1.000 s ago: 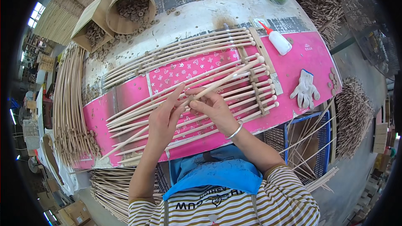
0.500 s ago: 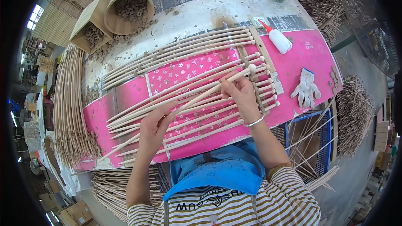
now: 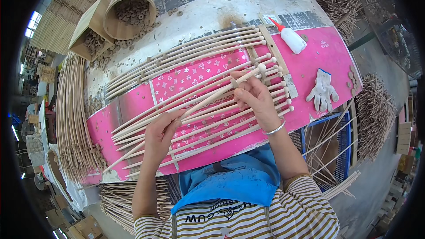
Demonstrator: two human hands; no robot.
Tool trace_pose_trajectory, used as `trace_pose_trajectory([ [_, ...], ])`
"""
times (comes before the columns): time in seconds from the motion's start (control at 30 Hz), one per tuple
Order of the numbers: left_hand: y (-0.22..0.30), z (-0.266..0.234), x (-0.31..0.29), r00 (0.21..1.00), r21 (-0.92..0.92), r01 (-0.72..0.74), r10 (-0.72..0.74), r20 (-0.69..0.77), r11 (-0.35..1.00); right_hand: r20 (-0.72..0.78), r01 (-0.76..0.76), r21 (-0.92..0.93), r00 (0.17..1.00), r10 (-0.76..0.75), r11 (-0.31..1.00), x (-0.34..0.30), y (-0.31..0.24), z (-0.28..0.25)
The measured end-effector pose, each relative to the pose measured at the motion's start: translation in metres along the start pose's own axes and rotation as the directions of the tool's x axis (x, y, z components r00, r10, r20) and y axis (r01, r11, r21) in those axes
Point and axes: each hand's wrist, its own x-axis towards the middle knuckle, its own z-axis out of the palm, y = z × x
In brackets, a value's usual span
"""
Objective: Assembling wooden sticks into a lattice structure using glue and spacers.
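Note:
Both hands hold one long pale wooden stick (image 3: 215,96) slantwise above the table, its ball-shaped knob (image 3: 261,67) pointing up and right. My left hand (image 3: 159,129) pinches it about midway along. My right hand (image 3: 256,98) is closed near the knob end, its fingertips by a small brown wooden ring (image 3: 234,83) at the stick; whether the ring is threaded on is hard to tell. Under the hands, several more knobbed sticks (image 3: 208,129) lie side by side, their knobs to the right. Farther back lies another row of knobbed sticks (image 3: 195,53).
A white glue bottle (image 3: 293,40) with a red tip and a white glove (image 3: 322,91) lie right on the pink sheet (image 3: 310,68). Brown rings spill from a wooden barrel (image 3: 112,22) and a wooden box (image 3: 82,40). Bundled sticks (image 3: 71,119) lie left; a blue crate (image 3: 338,170) stands lower right.
My right hand has shifted slightly down along the stick, away from the knob, and the brown ring now shows at its fingertips. My left hand keeps its pinch. The whole view has shifted a little.

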Motion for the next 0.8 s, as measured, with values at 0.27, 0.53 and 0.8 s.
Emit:
trace_pose_trajectory([
  [0.27,0.004,0.003,0.01,1.0,0.026,0.009,-0.01,0.026,1.0,-0.107,-0.037,-0.201,0.994,0.015,0.979,0.005,0.003,-0.012],
  [0.53,-0.006,0.007,0.031,0.998,0.077,-0.06,0.058,0.026,0.995,-0.185,-0.033,-0.232,0.983,-0.011,0.972,0.014,0.005,-0.02],
  [0.8,-0.022,0.032,0.102,0.977,0.249,-0.207,0.212,0.006,0.946,-0.352,0.071,-0.264,0.921,-0.165,0.962,0.015,-0.015,-0.048],
])
